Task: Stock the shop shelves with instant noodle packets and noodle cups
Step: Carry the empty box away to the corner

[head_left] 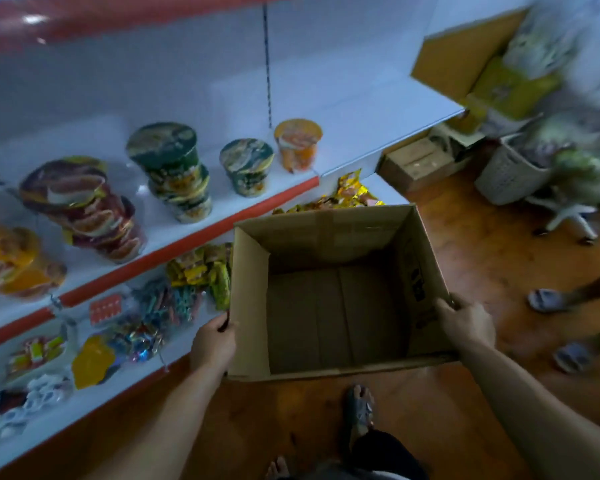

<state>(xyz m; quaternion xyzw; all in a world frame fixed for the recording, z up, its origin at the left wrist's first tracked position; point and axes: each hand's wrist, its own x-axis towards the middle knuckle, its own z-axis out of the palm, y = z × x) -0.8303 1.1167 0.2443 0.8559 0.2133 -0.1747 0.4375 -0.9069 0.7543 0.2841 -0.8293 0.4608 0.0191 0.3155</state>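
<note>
I hold an open cardboard box (329, 237) above the floor; nothing lies inside it. My left hand (213, 344) grips its left wall near the front corner. My right hand (466, 323) grips the top edge of its right wall. On the upper shelf (222, 216) stand noodle cups: a green stack (174, 168), a single green cup (247, 166), an orange cup (298, 143), a red-brown stack (84, 209) and orange cups (11, 261) at the far left. Yellow noodle packets (201, 271) lie on the shelf below, partly hidden by the box.
The lower shelf also carries sweets and small packets (142, 327). At the right stand a white basket (510, 174), an open carton (465, 60) with yellow packs and a small box (413, 161) on the floor. Another person's sandalled feet (551, 299) are at the right edge.
</note>
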